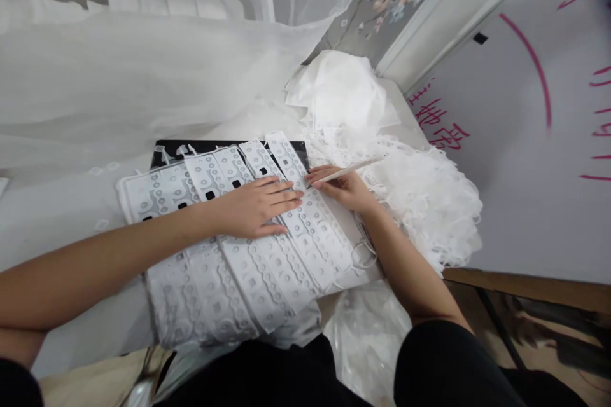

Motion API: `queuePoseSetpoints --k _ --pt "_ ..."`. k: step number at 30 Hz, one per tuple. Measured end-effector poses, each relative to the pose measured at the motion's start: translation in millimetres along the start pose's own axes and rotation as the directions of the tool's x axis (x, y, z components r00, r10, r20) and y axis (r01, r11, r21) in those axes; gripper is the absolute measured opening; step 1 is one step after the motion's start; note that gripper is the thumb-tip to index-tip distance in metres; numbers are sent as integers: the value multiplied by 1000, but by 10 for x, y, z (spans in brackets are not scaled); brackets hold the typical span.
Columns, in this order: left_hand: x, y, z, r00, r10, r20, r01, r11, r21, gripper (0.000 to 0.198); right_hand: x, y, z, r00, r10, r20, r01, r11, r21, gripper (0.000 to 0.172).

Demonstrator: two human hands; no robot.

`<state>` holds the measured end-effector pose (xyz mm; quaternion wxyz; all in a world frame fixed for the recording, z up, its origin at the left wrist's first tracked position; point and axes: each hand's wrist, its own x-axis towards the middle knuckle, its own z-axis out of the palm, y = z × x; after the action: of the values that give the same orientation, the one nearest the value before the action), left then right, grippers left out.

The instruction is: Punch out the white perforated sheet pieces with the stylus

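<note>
My left hand (255, 206) lies flat, fingers stretched out, on white strips of patterned fabric (260, 273) with rows of small rings, squares and wavy lines. It presses near the edge of the rightmost strip (305, 216). My right hand (346, 191) is closed around a slim white pen-like tool (351, 168), whose dark tip points down at that strip, close to my left fingertips. Whether the tip touches the fabric I cannot tell. The strips lie side by side, partly over a black board (200, 145) that shows at the top and through some cut-out squares.
A heap of frilly white cut pieces (429, 203) lies to the right, with a pile of white cloth (341, 92) behind it. Sheer white fabric (119, 76) covers the far side. A whiteboard (515, 191) with red writing stands at right. Clear plastic (367, 331) hangs below the table edge.
</note>
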<state>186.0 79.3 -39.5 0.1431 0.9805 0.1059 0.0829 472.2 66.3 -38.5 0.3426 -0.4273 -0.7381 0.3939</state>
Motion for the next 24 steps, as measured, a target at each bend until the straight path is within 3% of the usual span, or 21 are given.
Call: queuePoseSetpoints --k 18,24 --pt "0 -23 52 999 1 -45 1 999 36 55 -10 -55 23 1000 -10 1 10 1000 -28 16" --pt "6 -27 40 1000 -3 -16 4 1000 31 55 -12 -39 9 995 -100 30 103 983 -150 15"
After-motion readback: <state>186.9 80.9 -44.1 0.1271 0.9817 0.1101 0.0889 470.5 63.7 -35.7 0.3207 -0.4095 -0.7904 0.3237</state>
